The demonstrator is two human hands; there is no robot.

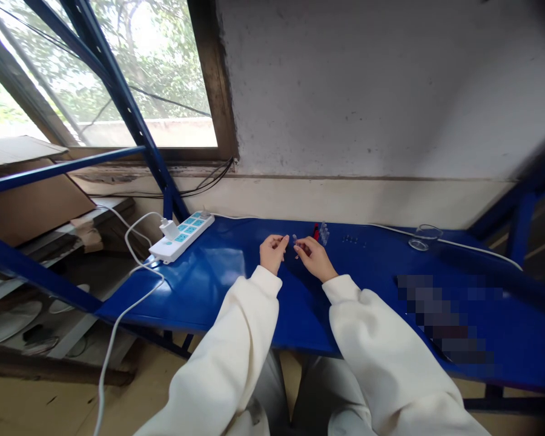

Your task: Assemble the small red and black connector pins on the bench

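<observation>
My left hand (273, 251) hovers over the blue tabletop (236, 290) with thumb and fingertips pinched together. Whatever it may hold is too small to make out. Close to its right, my right hand (315, 257) has its fingers closed around a small clear piece (294, 238), whose kind I cannot tell. The two hands are a short gap apart. Just behind the right hand lie a red object (317, 231), partly hidden, and a cluster of clear plastic pieces (324, 233). Several tiny dark parts (354, 239) are spread to the right of these.
A white power strip (181, 238) with a plug and cable lies at the table's left. A clear round container (419, 244) stands at the back right, beside a white cable (476, 249). A blurred-out dark object (445, 318) lies at right. Blue frame posts (131, 115) flank the table.
</observation>
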